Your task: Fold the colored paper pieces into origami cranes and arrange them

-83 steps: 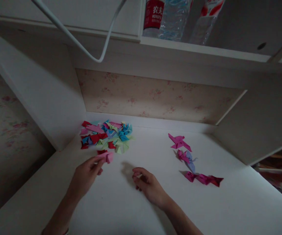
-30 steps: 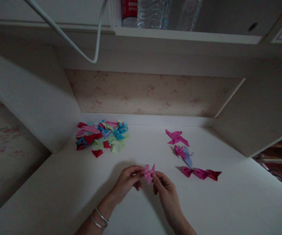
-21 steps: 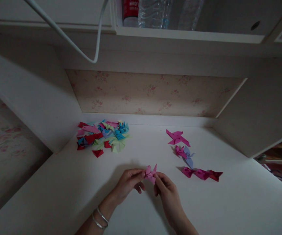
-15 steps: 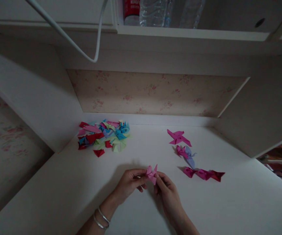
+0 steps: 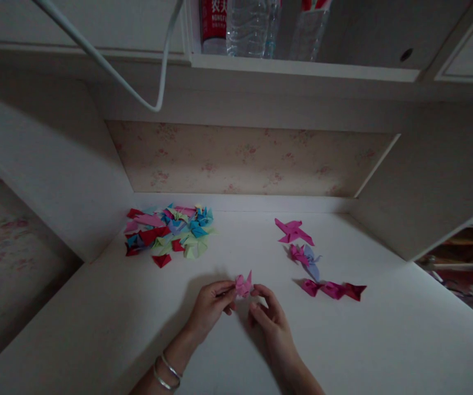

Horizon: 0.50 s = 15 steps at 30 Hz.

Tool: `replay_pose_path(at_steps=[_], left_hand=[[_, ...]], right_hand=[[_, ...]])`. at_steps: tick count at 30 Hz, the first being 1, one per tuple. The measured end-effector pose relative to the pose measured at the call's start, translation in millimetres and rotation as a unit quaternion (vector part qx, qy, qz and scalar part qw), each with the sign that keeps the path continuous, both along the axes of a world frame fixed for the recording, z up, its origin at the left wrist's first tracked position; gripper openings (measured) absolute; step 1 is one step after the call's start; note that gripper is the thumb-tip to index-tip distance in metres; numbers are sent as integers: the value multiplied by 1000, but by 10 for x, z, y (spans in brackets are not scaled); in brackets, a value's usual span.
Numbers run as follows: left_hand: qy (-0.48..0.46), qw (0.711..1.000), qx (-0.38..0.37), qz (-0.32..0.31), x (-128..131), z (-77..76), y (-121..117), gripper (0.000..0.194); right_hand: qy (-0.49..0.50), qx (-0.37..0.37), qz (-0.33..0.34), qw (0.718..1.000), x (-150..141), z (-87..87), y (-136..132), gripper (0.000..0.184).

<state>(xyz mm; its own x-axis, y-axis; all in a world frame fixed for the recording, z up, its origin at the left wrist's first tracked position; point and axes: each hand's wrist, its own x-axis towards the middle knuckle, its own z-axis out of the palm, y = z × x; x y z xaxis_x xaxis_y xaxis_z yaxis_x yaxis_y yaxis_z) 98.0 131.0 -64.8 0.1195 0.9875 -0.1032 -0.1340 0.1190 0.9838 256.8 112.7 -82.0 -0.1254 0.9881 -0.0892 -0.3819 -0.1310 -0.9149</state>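
Observation:
A small pink origami piece (image 5: 243, 286) with pointed tips is held just above the white desk. My left hand (image 5: 208, 308) pinches its left side between thumb and fingers. Just to its right, my right hand (image 5: 272, 318) has thumb and index finger apart; the index fingertip is close to the paper's right edge, and I cannot tell whether it touches. To the right lie a magenta pinwheel-shaped fold (image 5: 294, 231), a magenta fold (image 5: 298, 254) against a lavender one (image 5: 311, 264), and a row of magenta and red folds (image 5: 332, 289).
A heap of colourful folded papers (image 5: 168, 230) lies at the back left of the white desk (image 5: 384, 340). White side panels (image 5: 421, 181) flank the desk. A white cable (image 5: 143, 101) hangs at upper left. Plastic bottles (image 5: 248, 27) stand on the shelf above.
My right thumb and index finger have parted from the pink paper, which stays in my left hand and has turned slightly. The camera view has tilted up a little and shifted right.

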Motion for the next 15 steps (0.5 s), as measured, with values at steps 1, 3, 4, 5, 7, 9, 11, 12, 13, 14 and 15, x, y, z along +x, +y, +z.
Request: replay_pose_path(at_steps=[1, 3, 4, 5, 7, 9, 11, 12, 13, 14, 15], left_hand=[[-2, 1000, 0, 3, -6, -10, 1, 39], [0, 1000, 0, -5, -13, -30, -1, 41], [3, 1000, 1, -12, -13, -38, -5, 42], [8, 1000, 3, -18, -10, -45, -9, 42], [17, 999, 6, -27, 2, -51, -16, 43], [21, 999, 7, -35, 18, -50, -19, 44], [22, 999, 9, -45, 30, -44, -17, 44], [23, 999, 10, -47, 34, -42, -15, 45], [24, 999, 10, -46, 36, -41, -13, 45], [25, 999, 10, -43, 37, -41, -10, 44], [26, 999, 10, -39, 37, -42, -7, 44]], right_hand=[[-18, 6, 9, 1000, -18, -2, -12, 44], [-61, 11, 8, 998, -49, -8, -19, 41], [-81, 10, -2, 997, -58, -9, -17, 39], [-96, 8, -14, 995, -63, -8, -12, 37], [-109, 6, -31, 994, -60, -1, -2, 37], [-112, 5, -38, 993, -50, 11, 5, 38], [-106, 4, -43, 993, -44, 19, 8, 38], [-99, 3, -46, 994, -44, 20, 8, 38], [-91, 0, -48, 995, -46, 17, 8, 38], [-81, -4, -50, 995, -49, 11, 9, 39], [-71, -8, -51, 996, -51, 2, 9, 39]])
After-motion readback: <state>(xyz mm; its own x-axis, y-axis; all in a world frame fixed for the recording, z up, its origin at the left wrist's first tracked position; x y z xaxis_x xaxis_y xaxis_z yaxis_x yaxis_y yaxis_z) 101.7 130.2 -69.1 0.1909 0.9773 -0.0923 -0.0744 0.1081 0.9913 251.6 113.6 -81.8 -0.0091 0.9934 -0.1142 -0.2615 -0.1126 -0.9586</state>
